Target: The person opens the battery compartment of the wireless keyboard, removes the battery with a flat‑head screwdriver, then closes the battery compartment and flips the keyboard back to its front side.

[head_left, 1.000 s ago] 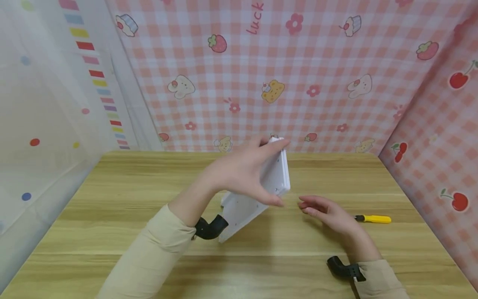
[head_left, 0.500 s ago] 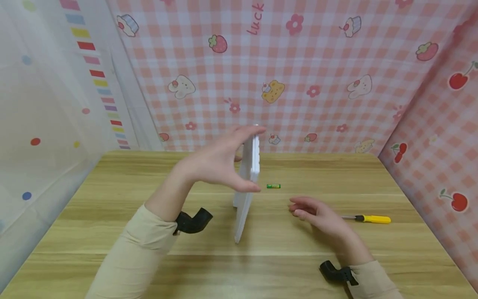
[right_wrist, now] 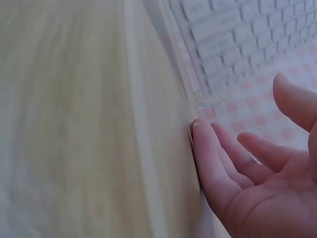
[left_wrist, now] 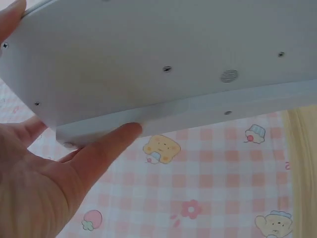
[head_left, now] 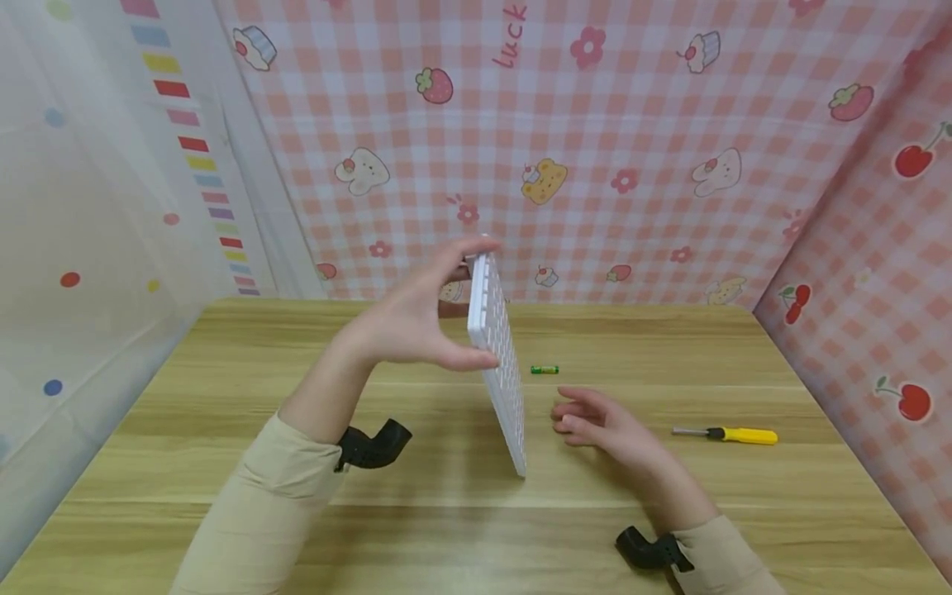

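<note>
My left hand [head_left: 412, 318] grips a white keyboard [head_left: 500, 364] by one end and holds it up on edge over the table. Its keys face right, as the right wrist view also shows with the keyboard [right_wrist: 233, 39]. In the left wrist view the underside [left_wrist: 124, 64] fills the top, with small screws and the fingers along its edge. My right hand [head_left: 610, 430] hovers low over the table to the right of the keyboard, holding nothing, its fingers loosely bent. Just behind that hand lies a small green battery [head_left: 545, 370].
A screwdriver with a yellow handle [head_left: 747, 435] lies on the wooden table [head_left: 335, 512] to the right of my right hand. Pink checked cloth [head_left: 580, 124] hangs behind the table and along the right side. A white sheet [head_left: 97, 207] hangs at the left.
My left hand has moved left and turned the keyboard, so its key side shows instead of its underside. The battery has come into sight. My right hand has shifted slightly left.
</note>
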Action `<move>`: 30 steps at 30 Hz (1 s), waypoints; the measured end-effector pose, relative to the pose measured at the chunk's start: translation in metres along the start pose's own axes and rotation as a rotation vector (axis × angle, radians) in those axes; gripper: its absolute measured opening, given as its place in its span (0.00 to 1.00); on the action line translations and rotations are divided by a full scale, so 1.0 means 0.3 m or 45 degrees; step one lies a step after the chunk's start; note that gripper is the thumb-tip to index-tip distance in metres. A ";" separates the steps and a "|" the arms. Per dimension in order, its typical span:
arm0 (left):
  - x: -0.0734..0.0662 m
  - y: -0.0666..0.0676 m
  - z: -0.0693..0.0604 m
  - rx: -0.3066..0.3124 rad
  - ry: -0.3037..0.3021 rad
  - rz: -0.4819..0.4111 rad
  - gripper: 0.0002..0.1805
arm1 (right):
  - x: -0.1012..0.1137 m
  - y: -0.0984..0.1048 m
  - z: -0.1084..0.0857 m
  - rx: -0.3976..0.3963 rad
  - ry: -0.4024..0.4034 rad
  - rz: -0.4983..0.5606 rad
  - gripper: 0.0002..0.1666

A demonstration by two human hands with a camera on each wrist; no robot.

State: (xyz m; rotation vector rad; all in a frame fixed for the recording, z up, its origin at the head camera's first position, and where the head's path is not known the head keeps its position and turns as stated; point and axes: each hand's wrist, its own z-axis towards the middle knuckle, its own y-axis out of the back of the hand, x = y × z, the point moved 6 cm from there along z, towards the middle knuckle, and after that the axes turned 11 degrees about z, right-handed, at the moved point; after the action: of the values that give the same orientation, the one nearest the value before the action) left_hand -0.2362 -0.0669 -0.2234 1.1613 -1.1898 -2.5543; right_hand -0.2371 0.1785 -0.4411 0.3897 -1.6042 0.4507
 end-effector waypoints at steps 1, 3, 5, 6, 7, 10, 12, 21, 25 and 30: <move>0.002 0.001 -0.004 -0.016 -0.002 -0.021 0.59 | -0.002 -0.003 0.003 0.001 -0.005 0.024 0.39; 0.009 0.004 -0.013 -0.060 0.000 -0.025 0.59 | -0.008 -0.009 0.007 0.014 -0.014 0.086 0.40; 0.017 0.002 -0.022 -0.097 -0.004 -0.065 0.60 | -0.011 -0.016 0.009 0.040 -0.023 0.153 0.41; 0.019 0.001 -0.027 -0.114 -0.009 -0.089 0.60 | -0.013 -0.018 0.010 0.051 -0.027 0.181 0.41; 0.023 -0.001 -0.030 -0.130 -0.020 -0.114 0.60 | -0.014 -0.019 0.010 0.060 -0.033 0.204 0.41; 0.033 -0.010 -0.037 -0.158 -0.053 -0.201 0.60 | -0.020 -0.020 0.010 0.085 -0.052 0.268 0.41; 0.043 -0.017 -0.042 -0.174 -0.069 -0.238 0.60 | -0.023 -0.018 0.010 0.096 -0.058 0.298 0.40; 0.103 -0.036 -0.073 -0.250 -0.113 -0.405 0.57 | -0.034 0.003 0.006 0.113 -0.059 0.403 0.38; 0.134 -0.044 -0.102 -0.264 -0.111 -0.423 0.57 | -0.043 0.019 0.005 0.055 -0.069 0.372 0.38; 0.175 -0.052 -0.153 -0.262 -0.067 -0.449 0.58 | -0.043 0.049 -0.007 -0.086 -0.077 0.285 0.39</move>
State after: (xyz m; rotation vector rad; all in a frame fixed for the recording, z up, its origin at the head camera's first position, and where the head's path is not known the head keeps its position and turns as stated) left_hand -0.2389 -0.1042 -0.2843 1.3639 -0.7603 -2.8906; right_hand -0.2417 0.1920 -0.4547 0.1744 -1.7251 0.5572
